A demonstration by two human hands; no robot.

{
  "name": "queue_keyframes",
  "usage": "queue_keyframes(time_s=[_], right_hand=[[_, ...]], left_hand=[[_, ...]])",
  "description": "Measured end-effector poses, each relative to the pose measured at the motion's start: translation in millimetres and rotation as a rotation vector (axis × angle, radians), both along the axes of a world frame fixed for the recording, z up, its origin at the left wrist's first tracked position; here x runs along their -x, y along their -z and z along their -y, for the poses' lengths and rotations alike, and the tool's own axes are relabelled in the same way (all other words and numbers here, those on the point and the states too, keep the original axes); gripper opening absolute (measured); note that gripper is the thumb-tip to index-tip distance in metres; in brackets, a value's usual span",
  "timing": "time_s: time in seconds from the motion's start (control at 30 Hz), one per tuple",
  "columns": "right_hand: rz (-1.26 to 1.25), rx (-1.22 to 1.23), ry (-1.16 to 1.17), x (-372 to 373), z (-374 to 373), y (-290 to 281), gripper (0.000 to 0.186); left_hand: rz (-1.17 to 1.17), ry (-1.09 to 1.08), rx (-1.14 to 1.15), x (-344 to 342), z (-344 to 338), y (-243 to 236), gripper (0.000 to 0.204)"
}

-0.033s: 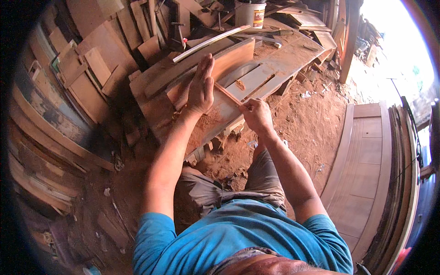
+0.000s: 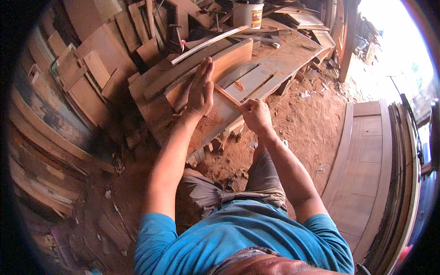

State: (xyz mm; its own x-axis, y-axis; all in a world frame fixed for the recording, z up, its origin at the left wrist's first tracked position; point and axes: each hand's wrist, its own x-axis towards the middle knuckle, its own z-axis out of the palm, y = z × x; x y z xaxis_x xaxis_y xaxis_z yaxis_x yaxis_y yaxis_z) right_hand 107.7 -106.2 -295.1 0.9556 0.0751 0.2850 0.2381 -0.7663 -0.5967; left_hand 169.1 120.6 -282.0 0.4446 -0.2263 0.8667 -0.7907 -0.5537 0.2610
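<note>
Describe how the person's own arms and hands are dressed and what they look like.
Both arms are bare from just above the elbow down. Short sleeves of a bright blue T-shirt cover the upper arms. The left hand and right hand are ungloved; no watch, ring or bracelet shows on either wrist or the fingers.

Strip: thin reddish wooden strip (image 2: 228, 96), narrow and straight, lying at a slant across the pale board, one end pinched in the right hand.
Board: pale flat wooden board (image 2: 256, 75), dusted with red sawdust, lying flat on the surface.
</note>
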Motion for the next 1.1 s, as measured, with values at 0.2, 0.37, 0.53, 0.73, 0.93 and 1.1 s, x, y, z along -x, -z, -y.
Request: queue_keyframes(time_s=[0.2,0.37,0.53,0.73,0.93,1.1], right_hand=[[0.029,-0.056,0.017,-8,6,10,0.023],[0.049,-0.078,0.025,-4,5,7,0.024],[-0.097,-0.042,0.025,-5,16,1,0.019],[0.029,-0.098,0.027,-10,11,18,0.017],[0.028,-0.090,-0.007,-6,15,10,0.020],[0.024,-0.146,0.025,-9,10,12,0.018]], left_hand=[[-0.057,-0.054,-0.047,3,4,6,0.062],[-0.070,-0.079,-0.076,8,3,2,0.062],[-0.031,-0.117,-0.173,5,13,-1,0.061],[-0.076,-0.143,-0.157,7,15,5,0.062],[-0.079,-0.168,-0.171,4,14,8,0.062],[-0.055,-0.185,-0.197,9,12,2,0.062]])
